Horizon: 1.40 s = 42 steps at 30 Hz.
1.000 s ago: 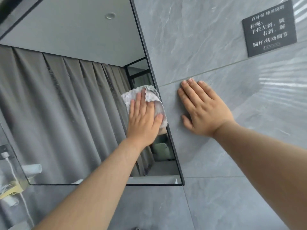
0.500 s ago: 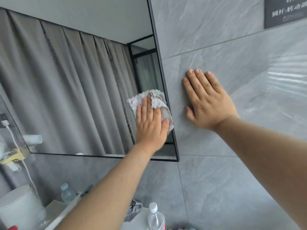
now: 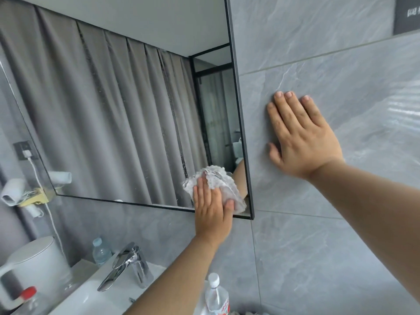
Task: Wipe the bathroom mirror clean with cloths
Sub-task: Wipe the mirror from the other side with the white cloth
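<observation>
Our left hand (image 3: 211, 208) lies flat with fingers straight and together, pressing a crumpled pale cloth (image 3: 219, 180) against the glass at the lower right corner of the mirror (image 3: 113, 110), its palm crossing the dark bottom frame. The cloth bunches out above and to the right of the fingers, just beside the right frame edge. Our right hand (image 3: 302, 137) holds nothing: it rests flat on the grey wall tile (image 3: 341, 246) just right of the mirror, fingers pointing up. The glass reflects grey curtains and a forearm. Below we see a chrome tap (image 3: 129, 264) over a white basin (image 3: 91, 296) and 2 clear plastic bottles, the far bottle (image 3: 101, 250) behind the tap and the near bottle (image 3: 217, 296) beside our left forearm. A white kettle (image 3: 34, 262) stands at the left, with a white hair dryer (image 3: 12, 192) in a wall holder above it, and a dark sign (image 3: 406, 14) at the top right
</observation>
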Each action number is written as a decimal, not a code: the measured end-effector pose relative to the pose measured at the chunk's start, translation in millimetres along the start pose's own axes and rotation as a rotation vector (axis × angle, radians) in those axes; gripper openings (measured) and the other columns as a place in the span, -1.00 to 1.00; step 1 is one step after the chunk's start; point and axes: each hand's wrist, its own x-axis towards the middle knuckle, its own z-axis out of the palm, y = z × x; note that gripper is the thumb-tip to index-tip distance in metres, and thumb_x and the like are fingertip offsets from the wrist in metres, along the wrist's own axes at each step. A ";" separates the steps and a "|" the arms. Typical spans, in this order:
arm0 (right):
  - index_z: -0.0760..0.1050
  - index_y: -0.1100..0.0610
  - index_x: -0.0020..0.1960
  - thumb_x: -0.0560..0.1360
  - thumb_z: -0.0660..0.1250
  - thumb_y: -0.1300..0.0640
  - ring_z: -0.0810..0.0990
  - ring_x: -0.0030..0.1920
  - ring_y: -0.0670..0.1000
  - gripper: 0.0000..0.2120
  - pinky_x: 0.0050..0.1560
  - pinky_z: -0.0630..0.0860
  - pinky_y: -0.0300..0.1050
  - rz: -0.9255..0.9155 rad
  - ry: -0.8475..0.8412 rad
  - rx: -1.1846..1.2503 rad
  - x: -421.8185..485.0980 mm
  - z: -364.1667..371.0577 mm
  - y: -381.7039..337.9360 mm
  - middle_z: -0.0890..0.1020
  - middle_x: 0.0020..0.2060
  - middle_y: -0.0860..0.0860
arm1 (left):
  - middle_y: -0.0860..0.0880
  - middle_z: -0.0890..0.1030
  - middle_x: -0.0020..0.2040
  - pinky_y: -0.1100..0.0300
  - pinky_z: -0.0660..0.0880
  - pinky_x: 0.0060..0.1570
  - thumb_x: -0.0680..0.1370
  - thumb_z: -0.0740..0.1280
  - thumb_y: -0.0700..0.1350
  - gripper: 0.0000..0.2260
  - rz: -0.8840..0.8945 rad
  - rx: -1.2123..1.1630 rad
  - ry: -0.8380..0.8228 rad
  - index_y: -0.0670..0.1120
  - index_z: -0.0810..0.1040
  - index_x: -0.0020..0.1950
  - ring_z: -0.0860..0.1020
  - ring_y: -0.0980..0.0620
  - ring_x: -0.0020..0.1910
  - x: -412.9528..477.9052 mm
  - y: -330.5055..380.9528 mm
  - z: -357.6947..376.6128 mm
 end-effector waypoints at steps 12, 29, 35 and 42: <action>0.17 0.31 0.55 0.52 0.13 -0.06 0.19 0.55 0.26 -0.29 0.56 0.05 0.21 -0.002 0.023 0.029 -0.2 0.3 0.0 0.21 0.54 0.27 | -0.20 0.28 0.53 0.09 0.11 0.52 0.53 0.13 0.08 -0.34 -0.917 -0.516 0.205 -0.23 0.20 0.56 0.22 -0.13 0.53 26.7 -68.2 -33.2; 0.51 0.01 0.37 0.42 0.37 -0.29 0.51 0.25 -0.21 -0.38 0.30 0.38 -0.35 0.375 -0.772 1.411 -53.4 -101.2 -112.4 0.57 0.26 -0.16 | -0.35 0.60 0.16 -0.13 0.48 0.25 0.49 0.41 -0.09 -0.54 -1.141 -1.517 -0.718 -0.34 0.54 0.30 0.61 -0.26 0.14 -13.0 32.9 -168.1; 0.64 0.17 -0.14 0.50 0.48 0.15 0.53 -0.33 -0.14 -0.91 -0.24 0.49 -0.22 0.612 -0.811 1.538 -63.7 -119.5 -118.3 0.62 -0.33 -0.04 | -0.33 0.63 0.10 -0.04 0.56 0.12 0.40 0.48 0.15 -0.44 -0.961 -1.438 -0.939 -0.31 0.64 0.12 0.62 -0.23 0.10 -17.8 35.6 -175.0; 0.50 0.23 -0.23 0.51 0.44 0.02 0.37 -0.46 -0.16 -0.69 -0.44 0.36 -0.23 0.940 -0.671 1.398 -63.6 -108.9 -113.6 0.43 -0.48 -0.11 | -0.14 0.71 -0.10 0.03 0.57 -0.07 0.31 0.55 -0.30 -0.65 -0.863 -0.980 -0.691 -0.20 0.59 0.05 0.66 -0.11 -0.10 -7.4 32.5 -170.9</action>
